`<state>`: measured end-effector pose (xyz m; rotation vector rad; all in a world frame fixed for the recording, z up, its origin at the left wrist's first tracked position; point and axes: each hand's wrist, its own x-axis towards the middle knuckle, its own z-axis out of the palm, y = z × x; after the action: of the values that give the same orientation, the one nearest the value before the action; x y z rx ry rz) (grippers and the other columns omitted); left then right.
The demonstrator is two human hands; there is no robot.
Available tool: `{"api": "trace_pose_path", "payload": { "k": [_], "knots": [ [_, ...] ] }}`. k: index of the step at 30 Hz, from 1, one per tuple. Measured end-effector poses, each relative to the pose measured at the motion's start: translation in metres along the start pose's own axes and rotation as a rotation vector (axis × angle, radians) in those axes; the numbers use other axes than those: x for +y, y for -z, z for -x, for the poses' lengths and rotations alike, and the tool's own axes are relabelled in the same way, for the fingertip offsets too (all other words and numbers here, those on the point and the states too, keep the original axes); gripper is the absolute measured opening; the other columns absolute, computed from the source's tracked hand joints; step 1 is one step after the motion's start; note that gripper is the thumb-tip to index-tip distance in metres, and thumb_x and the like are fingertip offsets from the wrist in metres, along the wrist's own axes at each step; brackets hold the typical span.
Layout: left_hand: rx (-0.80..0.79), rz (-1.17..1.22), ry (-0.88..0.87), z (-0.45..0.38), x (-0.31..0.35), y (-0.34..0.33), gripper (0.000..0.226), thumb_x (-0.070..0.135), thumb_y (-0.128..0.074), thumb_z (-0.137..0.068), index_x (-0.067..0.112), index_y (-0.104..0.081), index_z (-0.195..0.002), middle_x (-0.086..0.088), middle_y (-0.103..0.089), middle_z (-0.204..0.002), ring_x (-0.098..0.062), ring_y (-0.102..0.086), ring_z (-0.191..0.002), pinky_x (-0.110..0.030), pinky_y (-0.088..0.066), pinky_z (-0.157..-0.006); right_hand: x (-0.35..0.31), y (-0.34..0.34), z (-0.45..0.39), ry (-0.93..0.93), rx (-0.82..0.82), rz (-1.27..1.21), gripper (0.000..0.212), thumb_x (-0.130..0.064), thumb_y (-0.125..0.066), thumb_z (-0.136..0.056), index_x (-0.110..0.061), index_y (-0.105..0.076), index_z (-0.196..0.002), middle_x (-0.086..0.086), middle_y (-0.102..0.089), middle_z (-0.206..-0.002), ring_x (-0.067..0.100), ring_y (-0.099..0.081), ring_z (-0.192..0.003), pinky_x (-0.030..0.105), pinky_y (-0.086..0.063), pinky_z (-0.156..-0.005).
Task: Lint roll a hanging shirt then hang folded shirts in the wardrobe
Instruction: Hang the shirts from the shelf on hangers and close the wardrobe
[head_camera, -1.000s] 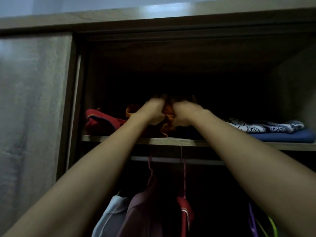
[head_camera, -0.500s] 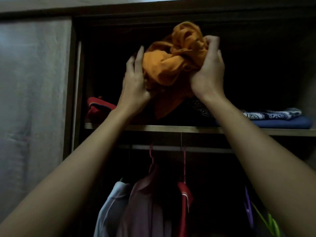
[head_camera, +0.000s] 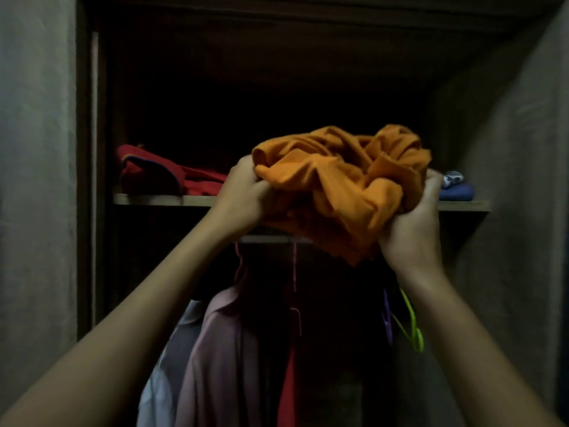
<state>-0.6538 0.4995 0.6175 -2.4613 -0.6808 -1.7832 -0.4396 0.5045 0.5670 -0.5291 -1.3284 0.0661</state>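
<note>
Crumpled orange shirt [head_camera: 338, 192] bunching centre frame between hands, left hand [head_camera: 243, 201] and right hand [head_camera: 412, 229] both gripping it closed

**Colours in the wardrobe**

The crumpled shirt [head_camera: 338, 186] is plain orange. On the shelf [head_camera: 160, 199] lie a red garment [head_camera: 160, 177] with a dark trim, a blue fold [head_camera: 455, 192], and a blue-and-white patterned piece [head_camera: 452, 177]. Below hang a pink shirt [head_camera: 221, 349], a pale one [head_camera: 166, 365], a red one [head_camera: 288, 389]; hangers are green [head_camera: 412, 328] and purple [head_camera: 387, 318].
</note>
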Motion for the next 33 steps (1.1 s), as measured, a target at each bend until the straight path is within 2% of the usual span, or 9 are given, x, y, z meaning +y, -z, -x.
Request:
{"api": "trace_pose_path", "payload": {
  "k": [7,12,14,18,20,22,26,30,33],
  "knots": [
    [0.042,0.196,0.238,0.031,-0.001,-0.035,0.024,0.027,-0.046,-0.100,0.007,-0.058,-0.097,0.001,-0.061,-0.089,-0.005,-0.057,-0.083,-0.021,-0.046,-0.077,0.024,0.049,0.061,-0.246,-0.072,0.105,0.044,-0.032,-0.060,-0.068,-0.052,-0.044,-0.104,-0.032,-0.064,-0.088,-0.012,-0.060,-0.077,0.013,-0.046,-0.067],
    [-0.003,0.229,0.359,0.050,0.002,-0.056,0.042,0.043,-0.046,-0.098,0.005,-0.062,-0.090,0.005,-0.065,-0.079,-0.007,-0.063,-0.075,-0.020,-0.052,-0.071,0.033,0.089,0.100,-0.390,-0.495,0.077,0.038,-0.012,-0.060,-0.090,-0.030,-0.048,-0.122,-0.021,-0.057,-0.113,-0.021,-0.054,-0.095,0.006,-0.040,-0.092],
    [-0.019,0.192,0.390,0.060,0.003,-0.068,0.038,0.043,-0.047,-0.097,0.012,-0.062,-0.080,0.010,-0.062,-0.071,-0.003,-0.059,-0.069,-0.022,-0.050,-0.068,0.037,0.106,0.119,-0.439,-0.705,0.073,0.042,0.002,-0.055,-0.093,-0.031,-0.048,-0.117,-0.019,-0.054,-0.116,-0.023,-0.053,-0.098,0.001,-0.036,-0.090],
    [-0.087,0.112,0.453,0.092,0.005,-0.092,0.028,0.040,-0.050,-0.096,0.025,-0.057,-0.074,0.014,-0.057,-0.063,0.004,-0.053,-0.061,-0.014,-0.044,-0.062,0.051,0.137,0.155,-0.614,-1.000,0.088,0.029,0.006,-0.050,-0.094,-0.015,-0.054,-0.114,0.003,-0.059,-0.118,0.015,-0.056,-0.115,0.001,-0.043,-0.079],
    [-0.142,0.071,0.481,0.110,0.004,-0.101,0.027,0.035,-0.050,-0.097,0.024,-0.057,-0.074,0.016,-0.057,-0.062,0.008,-0.051,-0.060,-0.008,-0.043,-0.061,0.059,0.144,0.168,-0.685,-1.085,0.118,0.035,0.005,-0.051,-0.094,-0.007,-0.049,-0.127,0.017,-0.055,-0.129,0.017,-0.055,-0.117,0.004,-0.045,-0.081],
    [-0.198,0.051,0.510,0.126,0.002,-0.110,0.025,0.032,-0.050,-0.098,0.024,-0.056,-0.075,0.015,-0.055,-0.066,0.006,-0.050,-0.062,-0.010,-0.043,-0.063,0.066,0.146,0.178,-0.729,-1.140,0.068,0.048,0.004,-0.055,-0.092,-0.017,-0.041,-0.133,0.008,-0.051,-0.136,0.005,-0.054,-0.112,0.004,-0.042,-0.090],
    [-0.289,0.050,0.527,0.149,0.000,-0.125,0.023,0.028,-0.053,-0.097,0.019,-0.058,-0.076,0.007,-0.053,-0.071,-0.003,-0.048,-0.067,-0.025,-0.042,-0.068,0.077,0.137,0.181,-0.812,-1.194,0.012,0.077,0.004,-0.062,-0.085,-0.026,-0.029,-0.148,0.006,-0.044,-0.146,0.018,-0.048,-0.130,0.024,-0.048,-0.099],
    [-0.374,0.132,0.510,0.159,0.012,-0.137,0.026,0.020,-0.053,-0.097,0.020,-0.056,-0.072,0.014,-0.053,-0.064,0.004,-0.048,-0.061,-0.014,-0.042,-0.063,0.068,0.111,0.174,-0.957,-0.983,-0.406,0.069,0.000,-0.060,-0.077,-0.044,-0.046,-0.129,0.003,-0.046,-0.144,0.038,-0.049,-0.128,0.036,-0.055,-0.091],
    [-0.416,0.151,0.509,0.163,0.015,-0.138,0.024,0.019,-0.052,-0.098,0.014,-0.059,-0.076,0.013,-0.057,-0.067,0.004,-0.052,-0.062,-0.011,-0.044,-0.063,0.062,0.092,0.171,-0.880,-1.030,-0.303,0.057,-0.025,-0.078,-0.077,-0.035,-0.052,-0.126,0.002,-0.065,-0.122,0.023,-0.066,-0.108,0.040,-0.057,-0.088]
  ]
}}
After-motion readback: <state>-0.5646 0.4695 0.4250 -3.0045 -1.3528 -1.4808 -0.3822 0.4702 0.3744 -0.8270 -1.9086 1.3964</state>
